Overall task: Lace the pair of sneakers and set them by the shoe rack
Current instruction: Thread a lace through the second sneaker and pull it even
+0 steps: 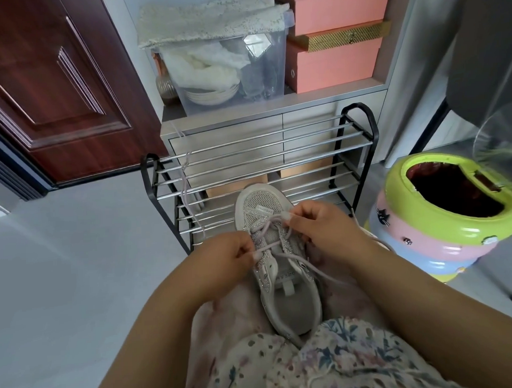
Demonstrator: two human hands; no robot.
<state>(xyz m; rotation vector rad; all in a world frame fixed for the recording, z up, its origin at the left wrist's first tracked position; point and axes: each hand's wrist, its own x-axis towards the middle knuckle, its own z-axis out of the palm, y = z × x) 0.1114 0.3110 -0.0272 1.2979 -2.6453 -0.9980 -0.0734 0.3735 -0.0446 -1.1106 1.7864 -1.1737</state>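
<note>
The rack [259, 153] stands just ahead of the sneaker [276, 260] on the lap, a light, soft-sided shoe best steadied by its sole, while both hands, left [226, 260] and right [322, 229], pinch the thin, limp lace [266, 227], likely slippery, near its ends.

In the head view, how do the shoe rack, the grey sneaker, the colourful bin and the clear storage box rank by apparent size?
1. shoe rack
2. clear storage box and colourful bin: they look similar; the bin is partly cut off, so I do not rank them
3. grey sneaker, though nearest the camera
</note>
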